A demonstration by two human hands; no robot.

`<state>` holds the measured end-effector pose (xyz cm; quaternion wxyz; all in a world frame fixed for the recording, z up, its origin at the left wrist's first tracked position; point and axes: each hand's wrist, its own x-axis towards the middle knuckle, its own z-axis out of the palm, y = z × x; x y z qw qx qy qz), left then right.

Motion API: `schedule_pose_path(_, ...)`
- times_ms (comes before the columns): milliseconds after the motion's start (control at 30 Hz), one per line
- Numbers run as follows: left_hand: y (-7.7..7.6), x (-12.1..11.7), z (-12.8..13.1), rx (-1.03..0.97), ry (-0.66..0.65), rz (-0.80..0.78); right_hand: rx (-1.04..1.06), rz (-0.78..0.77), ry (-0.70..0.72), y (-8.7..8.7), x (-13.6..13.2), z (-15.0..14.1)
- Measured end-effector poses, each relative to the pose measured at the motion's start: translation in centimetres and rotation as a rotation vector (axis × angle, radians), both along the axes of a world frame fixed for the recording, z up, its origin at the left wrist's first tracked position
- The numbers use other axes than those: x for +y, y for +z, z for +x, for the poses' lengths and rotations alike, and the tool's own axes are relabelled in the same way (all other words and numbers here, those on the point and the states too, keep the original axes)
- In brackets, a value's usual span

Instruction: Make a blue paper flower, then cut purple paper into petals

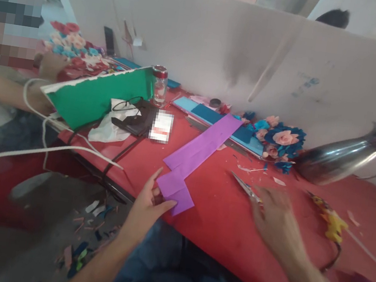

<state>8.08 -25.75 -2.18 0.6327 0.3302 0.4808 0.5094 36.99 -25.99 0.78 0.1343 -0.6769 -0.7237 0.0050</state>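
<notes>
My left hand [150, 201] pinches a small purple paper piece [182, 200] between thumb and fingers at the table's front edge. A long purple paper strip [204, 146] lies slantwise behind it, and its near end meets the small piece. On the right, my right hand [274, 215] is closed over the handles of a pair of scissors [245, 186]. Their blades point away to the left, low over the red tabletop. The handles are mostly hidden under my fingers, and this hand is slightly blurred.
A yellow glue gun [331, 221] with a cord lies at right, before a metal jug [344, 155]. Paper flowers [285, 139] and blue paper strips [209, 116] line the back. A green box [106, 96], glass jar [159, 87] and glasses [128, 104] stand left, near another person's arm [2, 82].
</notes>
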Motion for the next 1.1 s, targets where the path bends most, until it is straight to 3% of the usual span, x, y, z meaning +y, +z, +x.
schedule_pose_path(33, 0.1, -0.1, 0.4, -0.014, -0.011, 0.004, 0.205, -0.040, 0.024, 0.4, -0.2, -2.6)
schedule_pose_path(133, 0.5, -0.5, 1.3, -0.042, -0.066, 0.018, 0.754, -0.354, 0.134, 0.1, -0.3, -9.6)
schedule_pose_path(233, 0.6, -1.0, 1.3, 0.007, -0.105, 0.021, 0.941, -0.349, 0.126, -1.5, -0.1, -13.0)
schedule_pose_path(367, 0.3, -1.2, 0.8, 0.075, -0.111, -0.006, 0.986, -0.352, 0.126, -2.9, 0.0, -13.0)
schedule_pose_path(900, 0.1, -1.0, 0.7, -0.049, -0.155, -0.038, 1.197, -0.357, 0.109, -4.0, 0.0, -12.8)
schedule_pose_path(1000, -0.1, -0.3, -0.3, 0.073, -0.100, -0.007, 1.130, -0.281, 0.071, -3.9, 0.6, -11.9)
schedule_pose_path(1100, -0.3, 1.9, -2.0, 0.358, 0.080, 0.156, 1.047, -0.149, 0.019, -3.5, 2.9, -10.8)
